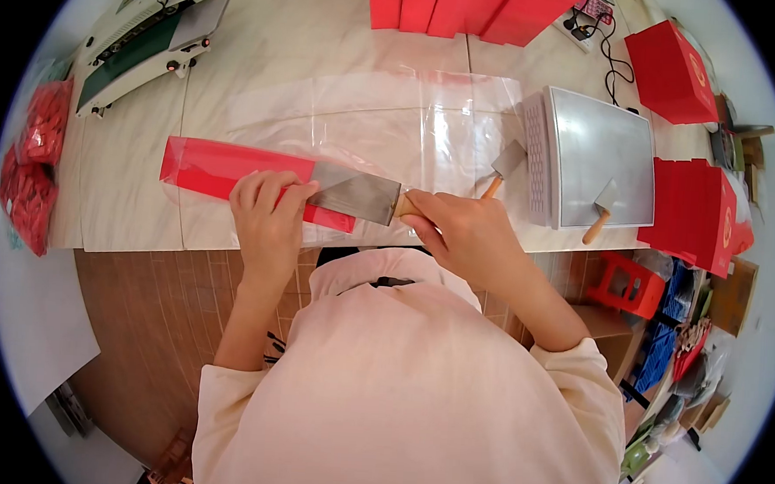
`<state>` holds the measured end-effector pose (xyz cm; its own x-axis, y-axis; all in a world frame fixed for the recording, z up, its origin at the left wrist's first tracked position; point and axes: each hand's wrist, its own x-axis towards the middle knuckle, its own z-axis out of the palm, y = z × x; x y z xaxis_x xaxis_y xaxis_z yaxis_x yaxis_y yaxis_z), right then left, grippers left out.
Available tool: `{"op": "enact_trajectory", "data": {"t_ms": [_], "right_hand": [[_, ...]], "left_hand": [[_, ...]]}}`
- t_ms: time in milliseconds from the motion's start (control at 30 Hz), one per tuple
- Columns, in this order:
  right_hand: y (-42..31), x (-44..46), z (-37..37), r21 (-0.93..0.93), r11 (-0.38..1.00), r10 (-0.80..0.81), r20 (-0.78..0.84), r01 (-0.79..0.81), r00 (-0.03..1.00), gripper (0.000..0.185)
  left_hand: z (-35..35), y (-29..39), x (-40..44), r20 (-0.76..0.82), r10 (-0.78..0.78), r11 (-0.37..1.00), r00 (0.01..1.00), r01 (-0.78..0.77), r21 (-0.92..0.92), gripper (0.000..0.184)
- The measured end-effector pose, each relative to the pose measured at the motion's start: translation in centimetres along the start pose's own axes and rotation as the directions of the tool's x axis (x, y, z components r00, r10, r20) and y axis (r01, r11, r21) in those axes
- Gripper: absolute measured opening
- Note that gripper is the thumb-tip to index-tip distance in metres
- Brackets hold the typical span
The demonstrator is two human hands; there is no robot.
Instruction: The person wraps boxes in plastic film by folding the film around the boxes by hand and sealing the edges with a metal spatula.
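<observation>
A broad-bladed cleaver (355,192) with a pale wooden handle lies nearly level in front of me. My right hand (463,228) is closed around its handle. My left hand (271,205) has its bent fingers on a long red sleeve (203,162) and by the far end of the blade. The blade overlaps the red sleeve; whether it is inside or on top, I cannot tell. Under both spreads clear plastic film (386,110). Right of the cleaver, a small wide-bladed tool with a wooden handle (507,161) rests on the film.
A metal-topped box (594,148) stands at the right, with another wooden-handled blade (601,214) on it. Red boxes (452,9) line the table's back, with more at the right. A machine (152,50) stands back left, near bagged red items (43,127). Cords lie back right.
</observation>
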<state>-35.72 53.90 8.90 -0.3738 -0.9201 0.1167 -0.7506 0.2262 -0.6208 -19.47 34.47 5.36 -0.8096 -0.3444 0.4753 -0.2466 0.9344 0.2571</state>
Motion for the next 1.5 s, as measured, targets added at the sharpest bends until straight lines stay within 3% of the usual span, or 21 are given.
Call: {"op": "enact_trajectory", "data": {"t_ms": [233, 433, 500, 600, 800, 933, 1000, 1267, 1500], "right_hand": [[0.5, -0.6, -1.1, 0.047, 0.998, -0.049, -0.063, 0.052, 0.997, 0.011], [1.3, -3.9, -5.5, 0.018, 0.993, 0.12, 0.052, -0.121, 0.991, 0.017], [1.3, -4.0, -5.9, 0.024, 0.961, 0.275, 0.044, -0.276, 0.96, 0.02], [1.8, -2.8, -3.3, 0.038, 0.958, 0.285, -0.068, -0.283, 0.956, 0.02], [1.9, -1.1, 0.5, -0.019, 0.999, 0.037, -0.171, -0.041, 0.985, 0.018], [1.5, -0.8, 0.8, -0.075, 0.996, -0.069, -0.167, 0.057, 0.984, 0.016], [1.0, -0.8, 0.6, -0.088, 0.993, -0.087, -0.138, 0.075, 0.987, 0.016], [-0.1, -1.2, 2.0, -0.063, 0.99, -0.134, -0.106, 0.128, 0.985, 0.015], [-0.6, -1.5, 2.7, -0.089, 0.986, -0.15, -0.076, 0.143, 0.986, 0.017]], "left_hand": [[-0.2, 0.0, -0.2, -0.034, -0.009, 1.0, 0.999, 0.009, -0.007, 0.024], [-0.3, 0.0, -0.8, -0.058, -0.045, 0.998, 0.997, 0.041, -0.056, 0.025], [-0.4, 0.1, -0.9, -0.055, -0.051, 0.997, 0.997, 0.047, -0.061, 0.023], [-0.6, 0.2, -1.1, -0.046, -0.055, 0.997, 0.997, 0.052, -0.065, 0.021], [-1.2, 0.1, -1.7, -0.013, -0.071, 0.997, 0.997, 0.071, -0.036, 0.013], [-2.6, 1.1, -1.9, 0.11, -0.2, 0.963, 0.974, 0.216, -0.159, 0.011], [-3.2, 1.7, -2.0, 0.149, -0.241, 0.941, 0.959, 0.268, -0.208, 0.013], [-3.7, 2.4, -2.8, 0.194, -0.178, 0.95, 0.965, 0.22, -0.223, 0.032], [-3.9, 2.5, -2.9, 0.213, -0.162, 0.961, 0.964, 0.203, -0.19, 0.037]]}}
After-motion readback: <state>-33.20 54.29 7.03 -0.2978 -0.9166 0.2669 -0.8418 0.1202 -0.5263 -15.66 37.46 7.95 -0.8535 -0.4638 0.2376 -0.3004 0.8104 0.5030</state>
